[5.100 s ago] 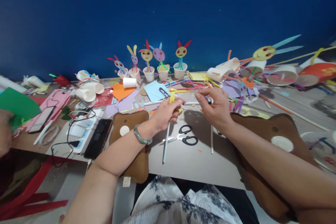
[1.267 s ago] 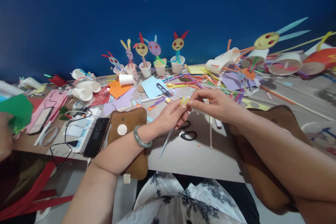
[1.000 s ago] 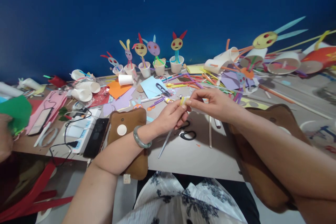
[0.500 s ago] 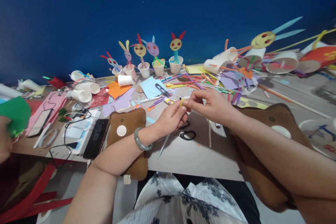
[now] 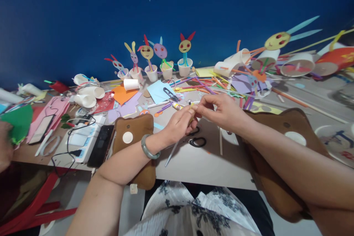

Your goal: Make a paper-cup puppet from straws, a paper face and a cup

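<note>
My left hand (image 5: 182, 122) and my right hand (image 5: 214, 110) meet at the fingertips over the middle of the table. Both are closed, thumbs against forefingers, around a small yellow piece (image 5: 192, 106) whose kind I cannot make out; the fingers hide most of it. A thin pale grey-blue stick (image 5: 171, 154) slants out beneath my left hand; whether that hand grips it is hidden. Just below the hands lie scissors with black handles (image 5: 197, 142). A small yellow-and-white tube (image 5: 177, 106) lies behind my left fingers.
Paper rabbit figures in white cups (image 5: 185, 67) line the blue wall. Coloured sticks and paper sheets (image 5: 159, 91) cover the back. Brown cushions (image 5: 135, 125) flank my arms. A power strip (image 5: 87, 140) and phone (image 5: 101, 145) lie left, near another person's hand (image 5: 5, 147).
My fingers have shifted slightly on the small yellow piece, and less of it shows now. At the far left, the other person's hand and the green paper have moved a little.
</note>
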`<state>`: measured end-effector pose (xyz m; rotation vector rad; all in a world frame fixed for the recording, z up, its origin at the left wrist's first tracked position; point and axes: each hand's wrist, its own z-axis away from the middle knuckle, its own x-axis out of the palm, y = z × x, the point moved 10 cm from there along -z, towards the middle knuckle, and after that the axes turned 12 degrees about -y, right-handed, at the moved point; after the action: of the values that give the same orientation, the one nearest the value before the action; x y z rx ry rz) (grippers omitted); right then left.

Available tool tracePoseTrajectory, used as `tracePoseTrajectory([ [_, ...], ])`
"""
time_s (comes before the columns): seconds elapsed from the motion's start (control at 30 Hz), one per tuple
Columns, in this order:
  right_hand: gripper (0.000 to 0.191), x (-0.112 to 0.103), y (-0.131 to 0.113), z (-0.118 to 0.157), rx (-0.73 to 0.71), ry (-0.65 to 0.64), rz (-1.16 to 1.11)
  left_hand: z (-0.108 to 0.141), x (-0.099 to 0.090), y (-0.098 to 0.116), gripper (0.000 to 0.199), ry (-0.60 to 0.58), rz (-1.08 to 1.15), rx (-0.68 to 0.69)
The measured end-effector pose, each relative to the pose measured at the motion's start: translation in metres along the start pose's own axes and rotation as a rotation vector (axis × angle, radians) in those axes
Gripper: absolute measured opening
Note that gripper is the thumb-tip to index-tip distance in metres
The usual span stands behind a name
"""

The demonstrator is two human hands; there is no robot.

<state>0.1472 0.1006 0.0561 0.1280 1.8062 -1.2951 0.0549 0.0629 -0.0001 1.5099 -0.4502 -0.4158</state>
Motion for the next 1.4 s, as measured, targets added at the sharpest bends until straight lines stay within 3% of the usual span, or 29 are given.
tracePoseTrajectory([
  [0.37,0.041,-0.003,-0.008,0.0,-0.085,0.0,0.029,-0.001,-0.004,0.002,0.042,0.026,0.014,0.005],
  [0.57,0.032,-0.006,-0.011,0.001,-0.128,0.013,0.077,-0.001,-0.011,0.003,0.043,0.077,0.019,0.026],
  [1.0,0.032,-0.013,-0.016,0.003,-0.105,0.03,0.087,-0.001,-0.013,0.011,0.043,0.064,0.036,0.113],
  [1.4,0.031,-0.011,-0.018,0.004,-0.116,0.034,0.078,-0.002,-0.013,0.006,0.043,0.042,0.066,0.075],
])
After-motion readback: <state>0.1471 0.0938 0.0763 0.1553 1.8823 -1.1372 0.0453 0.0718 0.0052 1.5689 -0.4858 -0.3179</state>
